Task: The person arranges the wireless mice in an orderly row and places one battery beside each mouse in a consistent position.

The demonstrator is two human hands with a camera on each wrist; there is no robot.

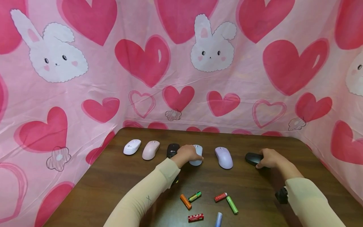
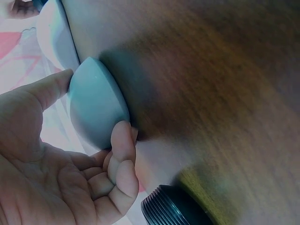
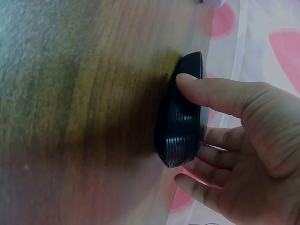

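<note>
My left hand (image 1: 185,154) reaches over a pale blue computer mouse (image 1: 199,149) and grips it by its sides. In the left wrist view the thumb is at one edge of that mouse (image 2: 96,103) and curled fingers are at the other. On the right, my right hand (image 1: 270,158) holds a black mouse (image 1: 251,158). The right wrist view shows the thumb across the ribbed side of the black mouse (image 3: 180,117), with fingers behind it. Partly hidden by the left hand is another black mouse (image 1: 173,148). A lilac mouse (image 1: 224,157) lies between the hands.
A white mouse (image 1: 132,147) and a pink mouse (image 1: 151,150) lie at the left end of the row. Nearer on the brown table (image 1: 113,189) are several batteries, among them an orange battery (image 1: 186,201) and a green battery (image 1: 232,205). A heart-patterned cloth (image 1: 181,104) hangs behind.
</note>
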